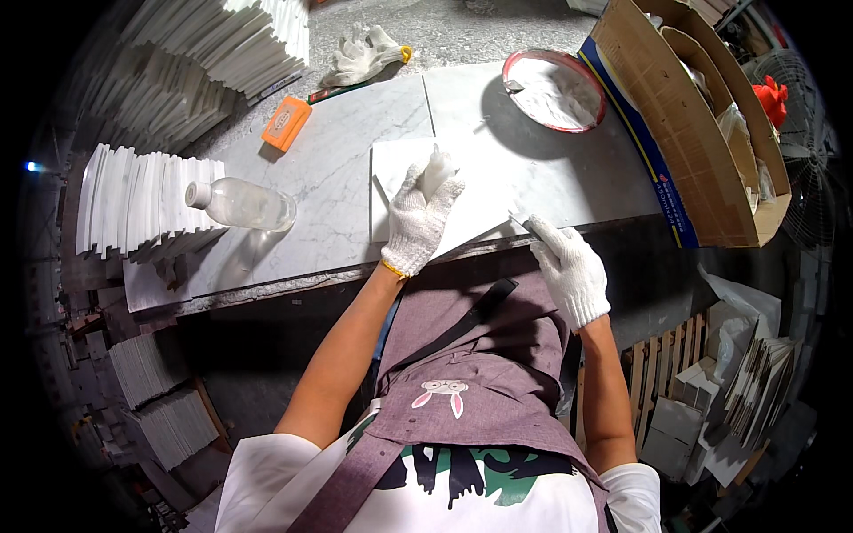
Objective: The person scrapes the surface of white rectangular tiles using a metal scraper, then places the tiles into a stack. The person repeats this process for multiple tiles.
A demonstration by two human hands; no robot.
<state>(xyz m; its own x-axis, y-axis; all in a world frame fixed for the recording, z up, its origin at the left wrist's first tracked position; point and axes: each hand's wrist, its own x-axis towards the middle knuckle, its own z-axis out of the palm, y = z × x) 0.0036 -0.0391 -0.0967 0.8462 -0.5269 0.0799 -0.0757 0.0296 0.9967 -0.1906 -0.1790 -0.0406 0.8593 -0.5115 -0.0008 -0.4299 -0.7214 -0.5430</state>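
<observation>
My left hand (420, 218), in a white knitted glove, is closed around a small pale bottle-like thing with a narrow tip (436, 171). It is over a white square tile (480, 206) lying at an angle near the table's front edge. My right hand (569, 266), also gloved, grips a thin bladed tool (520, 219). The tool's tip reaches toward the tile's right side; whether it touches cannot be made out. Most of its handle is hidden by the fingers.
On the marble-topped table (333, 169) are a clear bottle (242, 204), an orange box (286, 123), spare gloves (366, 56) and a red-rimmed bowl of white paste (555, 93). Tile stacks (147, 200) stand left, a cardboard box (666, 107) right. A fan (804, 151) is beyond.
</observation>
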